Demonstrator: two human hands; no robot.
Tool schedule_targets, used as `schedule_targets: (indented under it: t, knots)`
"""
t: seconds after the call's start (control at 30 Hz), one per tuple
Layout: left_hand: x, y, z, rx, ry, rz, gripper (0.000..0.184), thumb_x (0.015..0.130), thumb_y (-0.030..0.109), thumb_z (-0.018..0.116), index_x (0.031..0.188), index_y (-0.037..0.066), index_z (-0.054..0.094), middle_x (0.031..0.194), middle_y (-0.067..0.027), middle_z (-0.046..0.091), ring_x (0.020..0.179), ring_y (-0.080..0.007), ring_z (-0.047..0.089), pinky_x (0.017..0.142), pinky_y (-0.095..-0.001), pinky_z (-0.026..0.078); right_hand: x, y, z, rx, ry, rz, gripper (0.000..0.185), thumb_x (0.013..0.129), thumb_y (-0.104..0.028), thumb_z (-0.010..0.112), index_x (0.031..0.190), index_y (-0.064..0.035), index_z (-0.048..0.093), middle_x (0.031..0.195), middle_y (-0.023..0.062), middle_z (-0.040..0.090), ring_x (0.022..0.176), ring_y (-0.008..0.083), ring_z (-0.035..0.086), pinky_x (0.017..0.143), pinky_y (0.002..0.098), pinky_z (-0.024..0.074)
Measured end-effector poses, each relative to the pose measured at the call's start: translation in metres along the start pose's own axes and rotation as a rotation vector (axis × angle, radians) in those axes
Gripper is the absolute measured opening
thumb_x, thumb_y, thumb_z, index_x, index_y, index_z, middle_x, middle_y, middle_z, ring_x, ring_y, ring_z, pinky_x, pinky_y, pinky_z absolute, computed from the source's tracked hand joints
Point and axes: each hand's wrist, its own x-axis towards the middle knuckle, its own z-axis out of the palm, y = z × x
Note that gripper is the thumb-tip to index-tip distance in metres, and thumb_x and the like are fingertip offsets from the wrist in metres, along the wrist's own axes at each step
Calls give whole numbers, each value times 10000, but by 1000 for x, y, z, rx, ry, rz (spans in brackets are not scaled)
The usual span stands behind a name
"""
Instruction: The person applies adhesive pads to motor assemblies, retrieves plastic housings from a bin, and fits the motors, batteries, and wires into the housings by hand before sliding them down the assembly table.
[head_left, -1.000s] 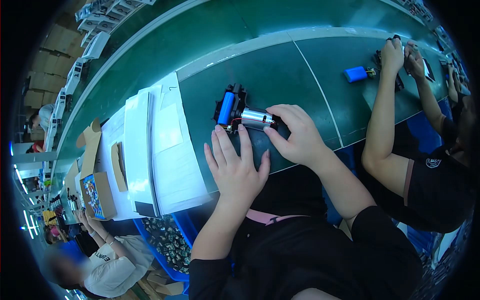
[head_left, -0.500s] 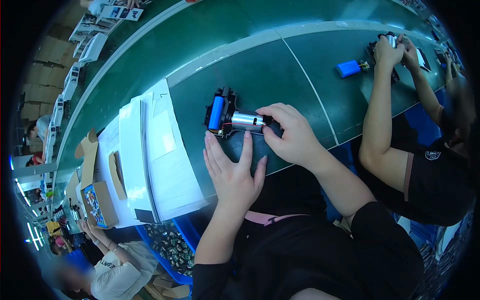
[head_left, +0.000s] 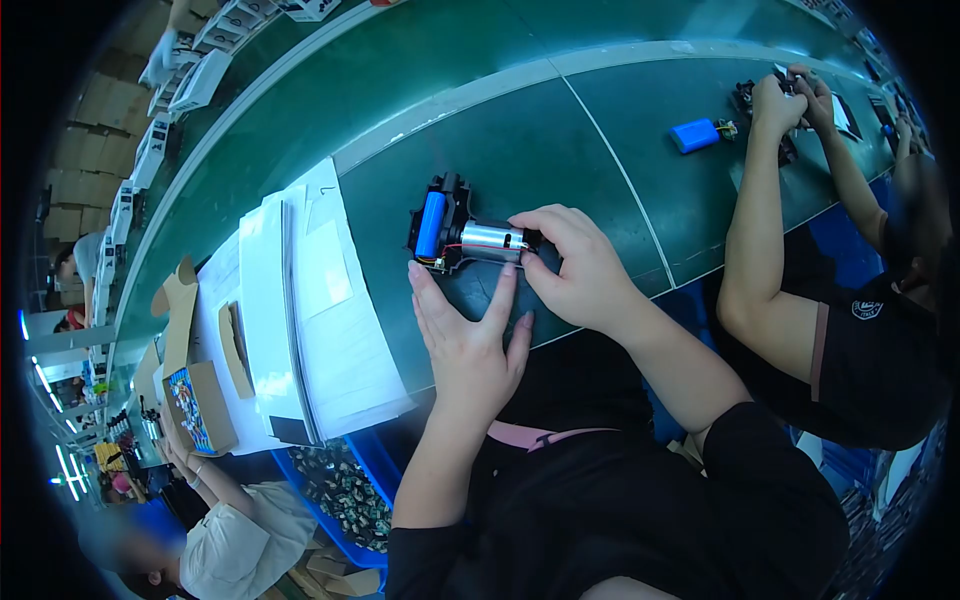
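Observation:
A black plastic housing (head_left: 455,192) lies on the green table in front of me. Set in it are a blue battery pack (head_left: 431,225) and a silver electric motor (head_left: 484,238), with thin red wires running beside the motor. My right hand (head_left: 580,265) grips the motor's right end between thumb and fingers. Along the near side, my left hand (head_left: 465,345) has its fingers spread; one fingertip touches the housing's lower corner by the wires, another reaches the motor's near side. Nothing is held in the left hand.
On the left are white sheets (head_left: 340,330), a long white strip (head_left: 262,320) and a cardboard box (head_left: 205,410) of small parts. A blue bin (head_left: 365,545) of small parts stands below. At right, a co-worker's hands (head_left: 785,105) work near another blue battery pack (head_left: 694,136).
A finger of my left hand has shifted right along the motor. My right hand keeps its hold. White boxes on the far left have moved, and the co-worker's hands shifted slightly.

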Motion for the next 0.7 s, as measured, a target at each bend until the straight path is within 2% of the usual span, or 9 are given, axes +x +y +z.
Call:
schedule_targets:
  t: [0.3,0.4,0.5,0.6,0.7]
  knots:
    - [2,3,-4,-25,-46,-26,547,878,264,761,1409,252,629,1537,-508,69,1446,-648,194,1153,-627,283,0,-1,4,-52,18,1,328,807,-16,639,1134,4,654,1081,168,663,986,365,614,874,447,494]
    - [1,3,-3,-30,-33,-20,528,886,304,754,1397,259,628,1534,-491,95,1477,-628,124,1094,-715,318,-3,-1,-4,-23,-37,15,343,838,-14,667,1180,-21,652,1181,112,668,1056,277,629,867,386,502]
    - [2,3,-5,-34,-46,-27,517,887,304,751,1389,260,635,1529,-498,101,1480,-625,123,1087,-718,324,-7,-5,-9,46,-30,39,279,858,-20,681,1135,-28,659,1230,113,660,1090,256,628,886,373,505]
    - [2,5,-8,-11,-70,-30,528,890,296,744,1402,240,631,1511,-529,95,1468,-644,135,1100,-693,332,-12,-2,-4,106,56,-48,216,849,-45,694,1058,-9,655,1198,167,653,1104,337,618,952,398,496]
    - [3,8,-9,-8,-77,-44,535,889,292,738,1406,220,623,1505,-531,110,1467,-646,134,1090,-701,341,-9,-7,-1,124,38,-54,142,855,-44,708,984,-11,657,1187,175,648,1086,338,624,927,394,506]
